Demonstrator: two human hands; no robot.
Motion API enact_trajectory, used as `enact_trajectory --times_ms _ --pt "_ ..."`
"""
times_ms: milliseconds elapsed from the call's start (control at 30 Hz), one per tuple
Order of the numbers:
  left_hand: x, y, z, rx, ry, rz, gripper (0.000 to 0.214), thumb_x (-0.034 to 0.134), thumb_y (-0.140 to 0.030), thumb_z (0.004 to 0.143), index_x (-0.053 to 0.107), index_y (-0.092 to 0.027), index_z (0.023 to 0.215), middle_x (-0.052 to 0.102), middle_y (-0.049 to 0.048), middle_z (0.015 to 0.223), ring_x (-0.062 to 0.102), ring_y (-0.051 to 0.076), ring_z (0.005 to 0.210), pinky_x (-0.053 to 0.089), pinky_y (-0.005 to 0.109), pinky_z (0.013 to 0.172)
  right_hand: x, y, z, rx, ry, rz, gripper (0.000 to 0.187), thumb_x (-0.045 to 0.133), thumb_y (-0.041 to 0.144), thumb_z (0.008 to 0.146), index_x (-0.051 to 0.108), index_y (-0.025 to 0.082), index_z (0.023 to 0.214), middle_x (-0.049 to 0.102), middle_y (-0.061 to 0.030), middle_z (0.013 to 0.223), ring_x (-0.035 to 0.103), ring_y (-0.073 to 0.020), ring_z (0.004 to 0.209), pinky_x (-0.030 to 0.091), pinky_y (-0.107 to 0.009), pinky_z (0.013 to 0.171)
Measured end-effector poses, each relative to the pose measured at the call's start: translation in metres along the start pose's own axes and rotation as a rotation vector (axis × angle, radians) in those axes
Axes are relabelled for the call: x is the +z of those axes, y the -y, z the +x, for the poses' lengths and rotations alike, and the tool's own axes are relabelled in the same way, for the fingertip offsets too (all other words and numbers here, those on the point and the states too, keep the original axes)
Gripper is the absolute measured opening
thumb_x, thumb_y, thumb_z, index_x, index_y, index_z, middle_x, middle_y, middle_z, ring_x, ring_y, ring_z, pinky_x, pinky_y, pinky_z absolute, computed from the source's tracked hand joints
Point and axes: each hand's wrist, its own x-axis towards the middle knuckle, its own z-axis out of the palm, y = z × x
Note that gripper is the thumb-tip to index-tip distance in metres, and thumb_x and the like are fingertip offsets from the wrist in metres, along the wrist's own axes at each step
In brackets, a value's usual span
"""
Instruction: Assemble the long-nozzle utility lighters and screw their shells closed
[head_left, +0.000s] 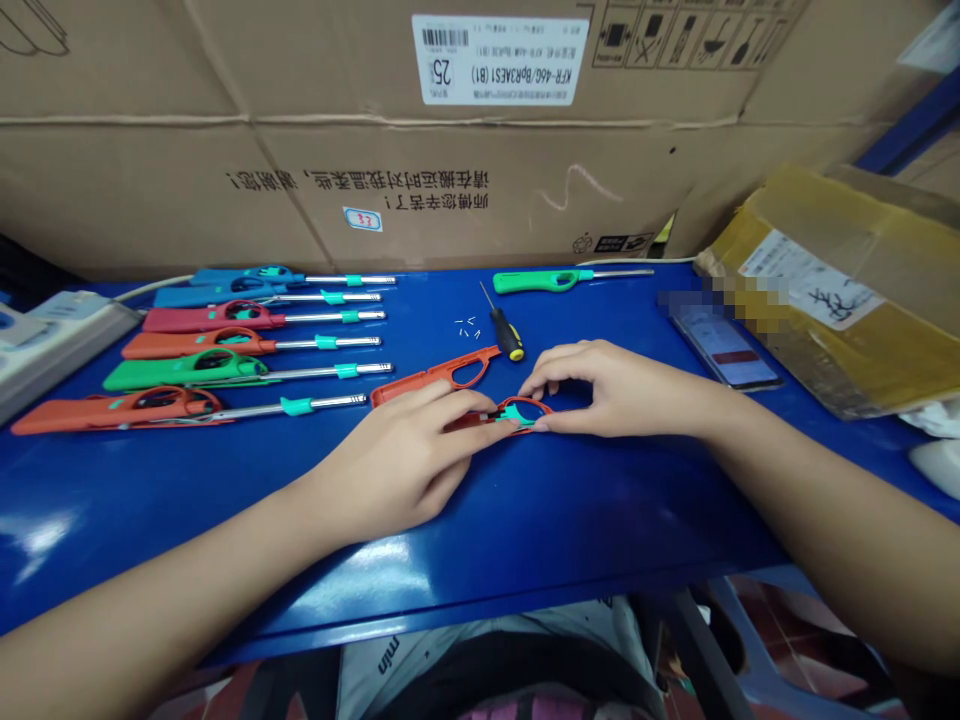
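Note:
My left hand (409, 460) is closed over an orange gas lighter shell (546, 408), its fingertips at the teal trigger (516, 414). Most of that shell is hidden beneath the palm. From the other side, the thumb and fingers of my right hand (626, 392) curl around the finger-loop end of the same shell. Just behind my left hand lies a loose orange shell half (411, 388), partly covered by my fingers. Beyond it are a black and yellow screwdriver (507, 332) and several tiny screws (468, 328).
Several long lighters, among them a green one (180, 371), lie in a row at left beside a white power strip (64, 345). A closed green lighter (536, 282) rests at the back. A phone (724, 345) and a taped parcel (847, 290) sit right; cardboard (360, 150) stands behind.

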Motion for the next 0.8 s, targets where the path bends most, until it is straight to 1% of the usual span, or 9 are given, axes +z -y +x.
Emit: enact_trajectory --times_ms 200,300,567,700,800 --pt "0.0024 0.0001 0.0007 -0.023 0.008 0.003 0.043 0.044 -0.017 0.1 0.062 -0.027 0.138 0.064 0.0104 0.125 0.063 0.024 0.105 0.058 0.04 0.087 0.0008 -0.0002 0.0001 -0.01 0.0 -0.022 0.025 0.069 0.035 0.089 0.074 0.019 0.107 0.074 -0.0057 0.105 0.067 -0.018 0.092 0.051 -0.031 0.084" --pt "0.0028 0.0007 0.0004 -0.021 0.004 0.006 0.042 0.043 -0.018 0.101 0.063 -0.027 0.137 0.065 0.0105 0.125 0.064 0.024 0.104 0.058 0.04 0.085 0.0015 0.0 0.0002 -0.005 -0.002 -0.009 0.026 0.07 0.037 0.089 0.075 0.019 0.106 0.074 -0.0056 0.104 0.067 -0.0177 0.091 0.051 -0.031 0.084" --pt "0.0031 0.0015 0.0001 0.008 -0.052 0.039 0.038 0.045 -0.019 0.102 0.067 -0.027 0.132 0.068 0.0094 0.123 0.066 0.022 0.102 0.059 0.036 0.083 0.0026 0.0003 0.0002 0.003 -0.016 0.028 0.023 0.069 0.035 0.089 0.074 0.02 0.105 0.074 -0.0051 0.104 0.067 -0.0178 0.091 0.051 -0.031 0.084" --pt "0.0022 0.0006 0.0001 0.009 -0.045 0.043 0.037 0.045 -0.019 0.102 0.068 -0.026 0.131 0.068 0.0094 0.122 0.066 0.023 0.102 0.059 0.036 0.081 0.0029 0.002 0.0005 0.012 -0.025 -0.006 0.021 0.07 0.032 0.088 0.075 0.02 0.104 0.074 -0.0045 0.102 0.067 -0.0173 0.09 0.051 -0.03 0.082" --pt "0.0019 0.0003 0.0003 -0.002 -0.03 0.037 0.037 0.045 -0.019 0.102 0.068 -0.025 0.131 0.067 0.0095 0.122 0.066 0.024 0.102 0.059 0.037 0.08 0.0036 0.0025 0.0004 0.0 -0.028 -0.046 0.022 0.07 0.034 0.088 0.075 0.02 0.104 0.073 -0.0045 0.101 0.066 -0.0174 0.089 0.05 -0.03 0.082"
